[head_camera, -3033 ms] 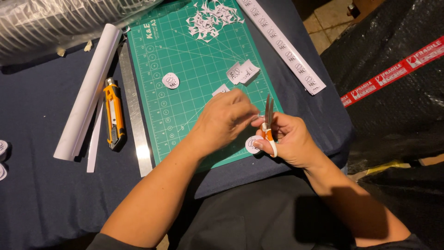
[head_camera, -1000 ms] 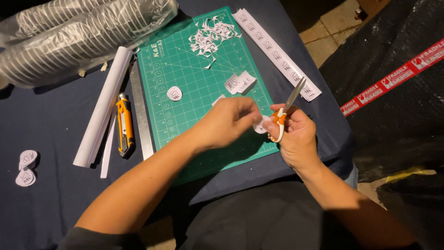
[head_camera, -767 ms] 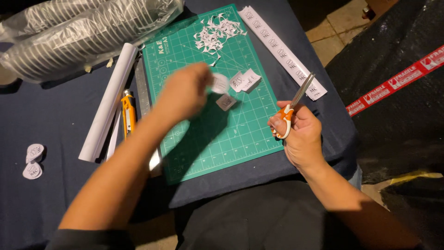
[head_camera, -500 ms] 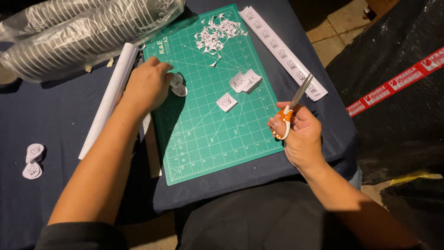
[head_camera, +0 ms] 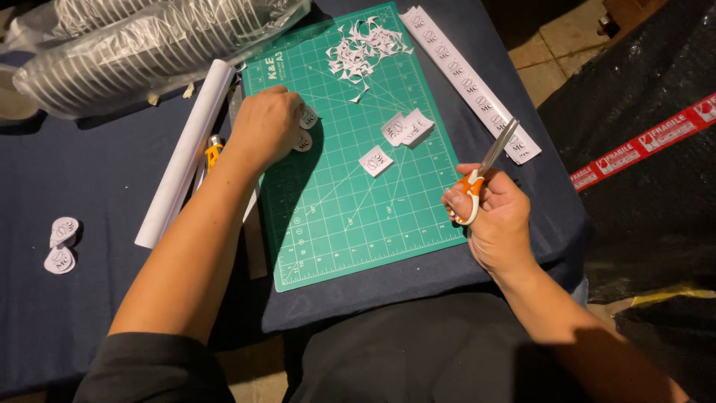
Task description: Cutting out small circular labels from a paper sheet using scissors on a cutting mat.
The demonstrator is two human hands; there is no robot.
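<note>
My left hand [head_camera: 267, 127] reaches across to the left part of the green cutting mat [head_camera: 358, 216]. Its curled fingertips are on a round white paper cut-out [head_camera: 308, 117], and a second round cut-out [head_camera: 302, 142] lies just below it. My right hand [head_camera: 494, 220] hovers over the mat's right edge and grips small scissors with an orange and white handle [head_camera: 477, 179]. The blades are closed and point up and to the right. A small square printed paper piece [head_camera: 376, 160] lies on the mat between my hands.
Two more square pieces [head_camera: 407, 127], a heap of paper scraps [head_camera: 365, 48] and a printed label strip [head_camera: 470, 82] lie further back. A paper roll [head_camera: 186, 157], an orange utility knife [head_camera: 212, 153] and a metal ruler [head_camera: 255, 239] lie left of the mat. Wrapped stacked cups [head_camera: 149, 52] lie far left.
My left hand left the scissors, carried the trimmed round cut-out across the mat and set it by the other round one. My right hand kept the scissors and barely moved.
</note>
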